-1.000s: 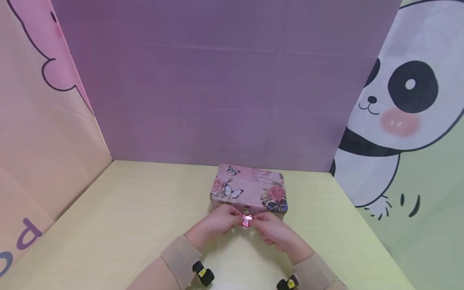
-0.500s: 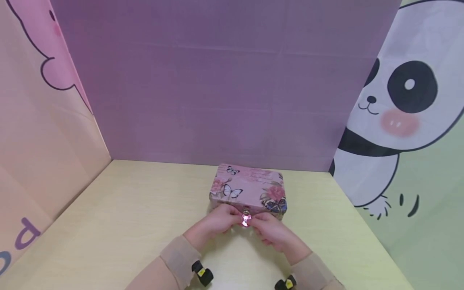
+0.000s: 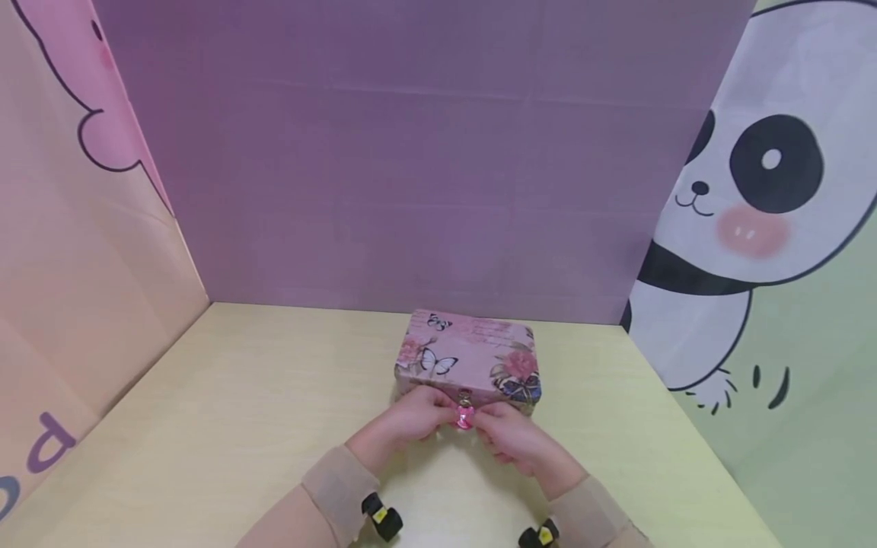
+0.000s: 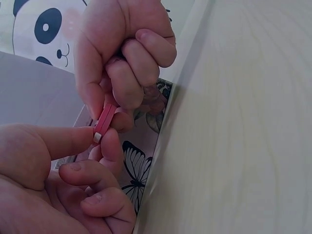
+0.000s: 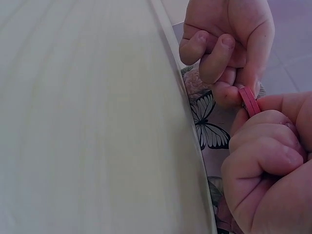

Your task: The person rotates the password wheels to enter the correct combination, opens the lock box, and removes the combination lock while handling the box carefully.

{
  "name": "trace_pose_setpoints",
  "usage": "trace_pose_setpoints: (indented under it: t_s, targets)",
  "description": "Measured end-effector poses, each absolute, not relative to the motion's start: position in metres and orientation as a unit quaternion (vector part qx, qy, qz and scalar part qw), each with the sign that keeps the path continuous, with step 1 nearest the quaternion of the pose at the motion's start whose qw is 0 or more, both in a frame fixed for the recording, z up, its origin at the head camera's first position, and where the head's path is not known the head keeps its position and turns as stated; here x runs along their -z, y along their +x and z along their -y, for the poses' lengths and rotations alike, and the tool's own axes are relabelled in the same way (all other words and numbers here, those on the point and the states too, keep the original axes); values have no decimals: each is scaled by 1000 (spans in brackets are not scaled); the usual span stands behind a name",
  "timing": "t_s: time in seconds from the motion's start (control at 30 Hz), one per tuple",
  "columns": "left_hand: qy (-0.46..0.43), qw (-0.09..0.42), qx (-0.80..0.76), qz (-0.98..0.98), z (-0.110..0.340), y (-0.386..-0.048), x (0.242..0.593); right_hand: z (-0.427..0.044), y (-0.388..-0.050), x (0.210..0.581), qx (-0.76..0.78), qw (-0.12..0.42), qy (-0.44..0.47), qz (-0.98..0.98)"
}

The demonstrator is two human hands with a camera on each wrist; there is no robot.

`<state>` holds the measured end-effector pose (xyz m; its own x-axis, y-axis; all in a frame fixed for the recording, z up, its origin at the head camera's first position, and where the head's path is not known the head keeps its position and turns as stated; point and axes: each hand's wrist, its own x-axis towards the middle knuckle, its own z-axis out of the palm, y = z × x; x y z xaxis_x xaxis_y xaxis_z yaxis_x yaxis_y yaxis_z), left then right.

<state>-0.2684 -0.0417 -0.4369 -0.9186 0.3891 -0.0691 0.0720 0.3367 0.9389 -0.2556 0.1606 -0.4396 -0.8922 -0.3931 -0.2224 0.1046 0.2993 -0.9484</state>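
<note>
A pink tin box (image 3: 473,346) with butterflies and roses printed on it rests on the table, its lid down. At the middle of its front, a small pink padlock (image 3: 465,416) hangs from a metal clasp (image 3: 465,396). My left hand (image 3: 416,415) pinches the padlock's left side between thumb and forefinger. From the other side, my right hand (image 3: 514,435) pinches it likewise. The left wrist view shows the pink padlock (image 4: 104,123) edge-on between both hands' fingertips, with a small white part at one end. Fingers cover most of its faces.
The pale wooden table (image 3: 274,411) spreads around the box. A purple backdrop (image 3: 411,175) stands close behind it. A panda-printed panel (image 3: 767,251) rises on the right, a pink-and-cream panel (image 3: 89,251) on the left. Both wrists wear bands with small black cameras.
Both hands keep their hold on the padlock with hardly any movement. The bright glare on the padlock's face has faded, and the head view has shifted very slightly.
</note>
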Motion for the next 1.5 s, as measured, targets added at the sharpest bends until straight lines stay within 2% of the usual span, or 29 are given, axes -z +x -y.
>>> trace_pose_setpoints:
  t_s: [0.97, 1.5]
  targets:
    - [152, 141, -564, -800, 41, -267, 437, -182, -257, 433, 566, 209, -90, -792]
    - [140, 150, -553, -807, 45, -270, 438, -173, -259, 437, 540, 198, -99, -812]
